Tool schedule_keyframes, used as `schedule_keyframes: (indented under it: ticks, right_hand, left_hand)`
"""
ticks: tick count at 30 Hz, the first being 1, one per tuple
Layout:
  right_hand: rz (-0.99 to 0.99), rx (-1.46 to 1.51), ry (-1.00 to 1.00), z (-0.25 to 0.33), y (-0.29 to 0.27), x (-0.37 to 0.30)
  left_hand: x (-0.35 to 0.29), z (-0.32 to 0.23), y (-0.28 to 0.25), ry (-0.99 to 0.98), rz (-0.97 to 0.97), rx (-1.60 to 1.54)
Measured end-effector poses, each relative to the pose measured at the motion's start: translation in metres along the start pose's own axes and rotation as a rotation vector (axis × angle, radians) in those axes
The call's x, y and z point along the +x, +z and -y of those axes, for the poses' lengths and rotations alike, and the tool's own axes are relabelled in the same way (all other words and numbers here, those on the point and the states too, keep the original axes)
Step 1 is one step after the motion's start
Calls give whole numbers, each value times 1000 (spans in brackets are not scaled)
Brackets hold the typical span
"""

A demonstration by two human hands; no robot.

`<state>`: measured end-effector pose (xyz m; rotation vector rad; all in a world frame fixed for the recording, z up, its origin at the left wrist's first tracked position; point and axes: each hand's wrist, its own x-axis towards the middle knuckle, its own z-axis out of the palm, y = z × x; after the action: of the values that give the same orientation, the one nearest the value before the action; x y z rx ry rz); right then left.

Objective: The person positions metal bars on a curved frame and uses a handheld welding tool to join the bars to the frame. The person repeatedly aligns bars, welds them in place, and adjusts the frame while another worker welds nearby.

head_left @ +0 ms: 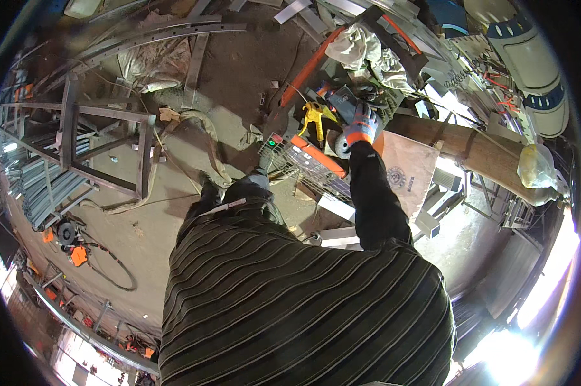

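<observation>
My right hand (362, 125), in a grey glove with an orange cuff, reaches into a cluttered orange-edged tray. Its fingers are closed at the lower right end of a dark grey box (342, 103), which lies tilted; the fingertips are partly hidden. Left of the box is a yellow air blow gun (314, 118), handle downward. Close by the wrist sits a round grinding disc (337, 143). In front of it an orange bar (317, 156) runs along a wire mesh basket (298, 163). My left hand does not show.
A brown board (409, 168) and a thick cardboard tube (461, 143) lie to the right. Crumpled white cloth (371, 54) covers the tray's far end. A welded metal frame (73, 136) stands at left beside stacked steel tubes (44, 190). A hose (210, 145) crosses the floor.
</observation>
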<state>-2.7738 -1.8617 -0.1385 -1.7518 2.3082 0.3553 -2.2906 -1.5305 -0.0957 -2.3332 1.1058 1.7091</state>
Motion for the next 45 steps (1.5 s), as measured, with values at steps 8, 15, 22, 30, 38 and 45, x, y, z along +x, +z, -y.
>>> schedule_keyframes:
  ticks: [8, 15, 22, 30, 38, 45]
  right_hand:
    - [-113, 254, -184, 7, 33, -78]
    - [148, 422, -464, 60, 52, -154]
    - [276, 412, -468, 108, 79, -202]
    - [401, 224, -603, 185, 64, -236]
    - [172, 226, -1212, 417, -25, -369]
    - [331, 57, -2167, 654, -52, -578]
  left_hand:
    - [-5, -10, 15, -5, 7, 2]
    - [-17, 4, 12, -38, -6, 12]
    - [-39, 75, -10, -103, -23, 23]
    - [-71, 247, -59, -223, -76, 27]
    - [-79, 365, -172, -135, -309, -412]
    - [-201, 306, -241, 342, -749, -635]
